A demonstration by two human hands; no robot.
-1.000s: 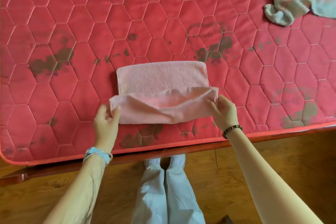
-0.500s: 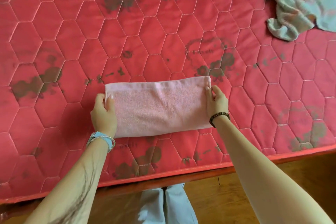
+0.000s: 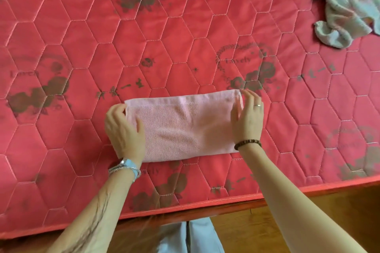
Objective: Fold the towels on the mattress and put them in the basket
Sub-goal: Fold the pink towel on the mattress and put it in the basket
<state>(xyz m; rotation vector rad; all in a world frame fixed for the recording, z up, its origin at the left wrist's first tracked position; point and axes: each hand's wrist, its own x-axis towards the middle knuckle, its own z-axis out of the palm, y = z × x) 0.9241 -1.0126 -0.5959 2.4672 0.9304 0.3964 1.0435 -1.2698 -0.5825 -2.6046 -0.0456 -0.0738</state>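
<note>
A pink towel (image 3: 185,127) lies folded into a flat strip on the red quilted mattress (image 3: 185,37), near its front edge. My left hand (image 3: 123,131) rests on the towel's left end, fingers curled at its far corner. At the towel's right end is my right hand (image 3: 247,117), fingers spread and touching the far right corner; neither hand lifts the cloth. A crumpled pale green and white towel (image 3: 349,4) lies at the mattress's far right. No basket is in view.
The mattress's front edge (image 3: 205,209) runs across the lower part of the view, with wooden floor (image 3: 267,230) below it. My legs in pale trousers (image 3: 191,236) stand against that edge.
The near half of the pink towel was carried up and laid over the far half. My hands have let go of the corners and now rest on the ends.
</note>
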